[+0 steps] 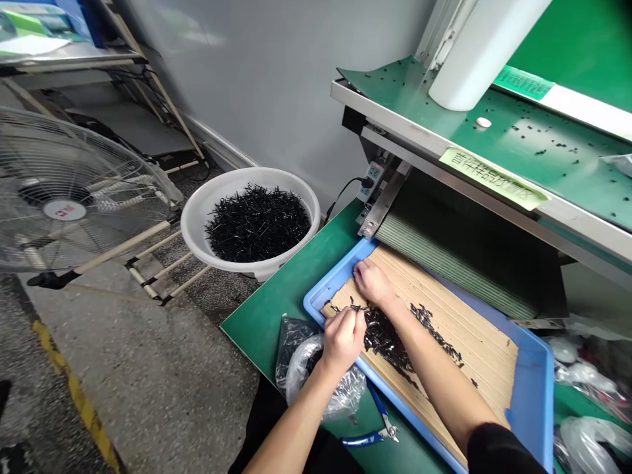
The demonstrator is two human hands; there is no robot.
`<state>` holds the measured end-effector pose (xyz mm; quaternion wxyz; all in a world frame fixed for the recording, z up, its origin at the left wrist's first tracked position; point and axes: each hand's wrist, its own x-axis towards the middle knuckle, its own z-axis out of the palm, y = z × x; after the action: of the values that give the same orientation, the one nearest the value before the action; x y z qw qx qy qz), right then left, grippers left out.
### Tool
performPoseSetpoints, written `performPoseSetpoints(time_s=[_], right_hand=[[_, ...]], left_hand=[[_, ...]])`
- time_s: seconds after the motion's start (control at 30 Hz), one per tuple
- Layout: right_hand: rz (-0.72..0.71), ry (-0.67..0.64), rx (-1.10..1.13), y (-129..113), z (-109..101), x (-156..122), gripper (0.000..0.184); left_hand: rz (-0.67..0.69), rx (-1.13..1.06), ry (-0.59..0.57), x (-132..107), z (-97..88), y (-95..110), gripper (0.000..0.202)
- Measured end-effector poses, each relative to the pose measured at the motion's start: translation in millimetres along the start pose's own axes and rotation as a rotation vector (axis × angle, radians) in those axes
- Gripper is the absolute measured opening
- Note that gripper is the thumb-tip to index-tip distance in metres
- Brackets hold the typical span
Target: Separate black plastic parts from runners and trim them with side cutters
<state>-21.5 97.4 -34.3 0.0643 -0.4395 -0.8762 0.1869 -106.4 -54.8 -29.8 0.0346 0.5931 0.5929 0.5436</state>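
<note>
On the grooved wooden board in the blue tray: left hand, fingertips pinched on small black components; right hand, fingers pressed together, resting on the board's upper edge. Step in hand: picking through the components, which lie heaped between both hands.

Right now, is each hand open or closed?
Left hand: closed, pinched over the small black parts; grip unclear.
Right hand: on the cardboard sheet, open or closed unclear.

Left hand pinching black components on ribbed cardboard in blue tray; right hand on cardboard's far end.
</note>
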Motion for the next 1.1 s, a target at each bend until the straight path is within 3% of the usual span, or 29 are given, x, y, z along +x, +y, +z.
performPoseSetpoints(time_s=[0.07,0.17,0.2,0.3,0.4,0.5,0.63,0.77,0.87,0.93,0.97,1.03,1.1], right_hand=[[-0.044,-0.006,0.016,4.9,-12.1,-28.9,0.027],[-0.133,0.004,0.078,33.3,-26.2,-100.8,0.027],[-0.107,0.032,0.082,49.2,-28.8,-128.2,0.031],[0.165,0.198,0.027,106.9,-30.0,-202.4,0.047],[0.271,0.152,-0.048,150.1,-20.8,-240.1,0.068],[0.139,0.054,-0.082,158.1,-9.6,-233.4,0.077],[-0.053,-0.004,-0.061,140.3,-6.6,-194.3,0.084],[-0.212,-0.068,-0.005,118.4,-3.3,-159.1,0.087],[-0.342,-0.113,0.056,98.6,-0.6,-143.7,0.084],[-0.382,-0.123,0.094,89.5,-8.7,-142.9,0.077],[-0.365,-0.109,0.108,88.2,-17.9,-146.7,0.074],[-0.249,-0.023,0.111,92.5,-47.3,-164.9,0.069],[-0.083,0.122,0.099,101.5,-87.3,-199.8,0.071]], left_hand=[[-0.032,-0.039,-0.007,0.2,-0.7,-1.2,0.032],[-0.11,-0.119,-0.022,0.8,-1.8,-2.6,0.032],[-0.146,-0.147,-0.027,1.1,-2.0,-2.9,0.033],[-0.281,-0.237,-0.043,3.0,-1.3,-3.7,0.039],[-0.437,-0.338,-0.072,8.2,-0.4,-4.3,0.046],[-0.617,-0.471,-0.129,16.2,-6.5,-2.5,0.056],[-0.888,-0.627,-0.254,19.0,-31.0,9.7,0.053],[-1.057,-0.673,-0.303,3.6,-59.2,32.4,0.043],[-1.108,-0.677,-0.323,-15.6,-68.2,53.2,0.039],[-1.026,-0.613,-0.506,-32.4,-61.8,69.3,0.039],[-0.921,-0.554,-0.673,-42.5,-53.8,77.9,0.041],[-0.641,-0.46,-1.014,-66.5,-28.6,95.8,0.046],[-0.438,-0.484,-1.207,-94.6,6.1,113.6,0.046]])
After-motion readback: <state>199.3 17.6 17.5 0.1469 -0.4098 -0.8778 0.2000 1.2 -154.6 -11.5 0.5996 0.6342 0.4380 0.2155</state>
